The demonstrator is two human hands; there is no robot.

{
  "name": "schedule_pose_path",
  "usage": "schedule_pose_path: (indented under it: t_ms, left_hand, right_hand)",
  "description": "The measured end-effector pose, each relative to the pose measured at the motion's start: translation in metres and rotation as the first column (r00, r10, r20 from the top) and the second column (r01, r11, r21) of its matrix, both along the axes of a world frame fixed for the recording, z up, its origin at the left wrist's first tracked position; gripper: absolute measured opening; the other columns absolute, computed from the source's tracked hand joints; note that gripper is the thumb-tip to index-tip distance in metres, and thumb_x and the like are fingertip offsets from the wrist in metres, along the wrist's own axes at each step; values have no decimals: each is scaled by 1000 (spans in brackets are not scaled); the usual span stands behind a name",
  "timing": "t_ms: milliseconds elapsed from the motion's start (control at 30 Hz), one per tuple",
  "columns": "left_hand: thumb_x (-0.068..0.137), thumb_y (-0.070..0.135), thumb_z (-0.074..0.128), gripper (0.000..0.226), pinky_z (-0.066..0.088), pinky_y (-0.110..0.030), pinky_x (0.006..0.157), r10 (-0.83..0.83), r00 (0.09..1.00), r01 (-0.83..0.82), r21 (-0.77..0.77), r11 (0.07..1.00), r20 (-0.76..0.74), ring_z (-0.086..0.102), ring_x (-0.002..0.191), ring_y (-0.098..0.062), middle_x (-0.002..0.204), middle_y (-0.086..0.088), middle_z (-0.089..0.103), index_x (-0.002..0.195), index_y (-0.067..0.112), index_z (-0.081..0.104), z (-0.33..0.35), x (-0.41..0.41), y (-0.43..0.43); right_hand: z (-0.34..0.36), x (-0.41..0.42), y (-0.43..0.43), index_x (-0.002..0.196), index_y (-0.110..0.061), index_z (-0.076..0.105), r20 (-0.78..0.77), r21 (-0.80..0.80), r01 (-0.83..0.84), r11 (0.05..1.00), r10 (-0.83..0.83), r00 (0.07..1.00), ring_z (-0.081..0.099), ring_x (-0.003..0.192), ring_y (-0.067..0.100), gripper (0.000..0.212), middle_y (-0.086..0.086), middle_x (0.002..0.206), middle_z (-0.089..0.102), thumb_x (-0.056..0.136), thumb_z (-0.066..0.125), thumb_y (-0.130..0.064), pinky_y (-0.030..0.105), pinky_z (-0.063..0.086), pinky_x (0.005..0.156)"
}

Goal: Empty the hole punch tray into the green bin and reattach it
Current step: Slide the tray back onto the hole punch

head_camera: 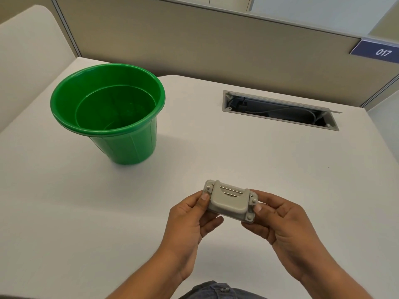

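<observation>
holding a grey hole punch [230, 201] by its short ends — left hand [190, 221] and right hand [282, 229] both pinching it above the desk's [237, 152] near edge — green bin [108, 108] stands well apart toward the far-left corner, nearer the left hand.

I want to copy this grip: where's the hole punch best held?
By its two short ends, one hand from each side, as the left hand and right hand do: the hole punch is a narrow block, leaving its underside free.
</observation>
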State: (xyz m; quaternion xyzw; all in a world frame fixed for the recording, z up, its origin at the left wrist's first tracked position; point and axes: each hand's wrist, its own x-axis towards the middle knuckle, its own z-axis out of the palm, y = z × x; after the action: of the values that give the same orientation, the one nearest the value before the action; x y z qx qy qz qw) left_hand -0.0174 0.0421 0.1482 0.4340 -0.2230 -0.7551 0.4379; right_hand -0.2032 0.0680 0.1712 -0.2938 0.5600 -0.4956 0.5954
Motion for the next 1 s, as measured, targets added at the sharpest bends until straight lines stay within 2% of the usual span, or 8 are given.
schedule_pose_path:
  t_ms: [333, 467, 533, 600, 667, 767, 867, 1000]
  left_hand:
    - [77, 42, 65, 31, 53, -19, 52, 78, 993, -77, -4, 997, 87, 73, 74, -7, 98, -2, 81, 97, 24, 81, 3, 1, 2]
    - [67, 46, 72, 36, 54, -21, 53, 143, 988, -144, 5, 990, 51, 63, 60, -8, 77, -1, 76, 86, 18, 82, 4, 2, -6]
    - [66, 48, 73, 38, 54, -23, 58, 149, 988, -149, -17, 989, 33, 61, 62, -10, 73, -2, 72, 84, 16, 81, 6, 2, -11]
    - [67, 51, 73, 40, 55, -26, 60, 118, 992, -116, -41, 992, 40, 64, 67, -13, 76, -3, 73, 85, 16, 80, 9, 2, -13]
    - [68, 57, 71, 44, 55, -32, 54, 24, 995, -19, -49, 999, 97, 69, 67, -16, 78, -4, 76, 86, 18, 78, 12, 3, -12]
    - [69, 61, 69, 51, 55, -35, 56, -95, 979, 110, -72, 991, 182, 69, 67, -21, 85, -15, 76, 89, 15, 78, 15, 0, -12]
    - [68, 59, 72, 53, 54, -34, 61, -115, 973, 138, -102, 985, 202, 64, 70, -23, 90, -26, 73, 85, 9, 78, 19, 1, -15]
    - [65, 58, 75, 47, 54, -28, 61, -181, 953, 213, -111, 971, 244, 66, 65, -17, 76, -8, 76, 77, 12, 78, 19, 7, -20]
  right_hand:
    - [0, 8, 3, 104, 0, 73, 19, 20, 36, 999, -36, 999, 78, 81, 30, 34, 23, 96, 79, 72, 71, -11, 29, 63, 63]
    - [6, 10, 6, 89, -5, 75, 75, 43, -95, 995, 91, 993, 76, 80, 29, 23, 24, 93, 77, 69, 85, -8, 32, 62, 68]
    - [9, 10, 6, 92, -6, 75, 129, 58, -201, 978, 192, 973, 74, 79, 28, 19, 21, 93, 75, 74, 81, -11, 35, 62, 72]
    - [11, 11, 2, 105, -3, 73, 161, 60, -256, 965, 244, 956, 72, 81, 26, 33, 19, 100, 74, 77, 75, -21, 37, 61, 75]
    - [13, 14, -5, 111, -4, 73, 137, 63, -248, 967, 238, 962, 71, 83, 27, 34, 18, 104, 75, 84, 69, -24, 36, 61, 74]
    - [16, 18, -16, 109, -7, 75, 76, 46, -242, 969, 238, 968, 72, 85, 24, 27, 14, 103, 77, 91, 67, -25, 31, 59, 71]
    - [17, 16, -20, 105, -6, 77, 33, 26, -257, 966, 256, 966, 73, 87, 22, 30, 14, 102, 79, 84, 70, -25, 29, 59, 72]
    - [12, 12, -17, 95, -5, 80, 34, 37, -244, 969, 242, 970, 74, 81, 19, 31, 11, 92, 80, 73, 76, -26, 26, 60, 67]
